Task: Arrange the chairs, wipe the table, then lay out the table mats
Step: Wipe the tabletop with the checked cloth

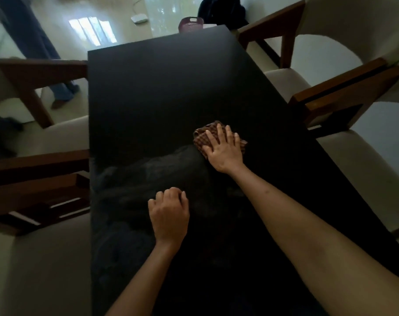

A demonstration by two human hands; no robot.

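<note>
A long black table [162, 92] runs away from me down the middle of the view. My right hand [224, 149] lies flat with straight fingers on a brown checked cloth [205, 133], pressing it to the tabletop right of centre. My left hand [169, 215] rests on the table nearer to me, its fingers curled under and holding nothing. Cream chairs with brown wooden frames stand along both long sides: two on the right [344, 42] [362, 169] and two on the left [23, 92] [34, 258]. No table mats are in sight.
A person's legs in blue trousers [43, 51] stand on the pale floor at the far left. Beyond the table's far end I see a dark red basket [190, 25] and a dark bundle [221, 10]. A white box [139, 18] lies on the floor.
</note>
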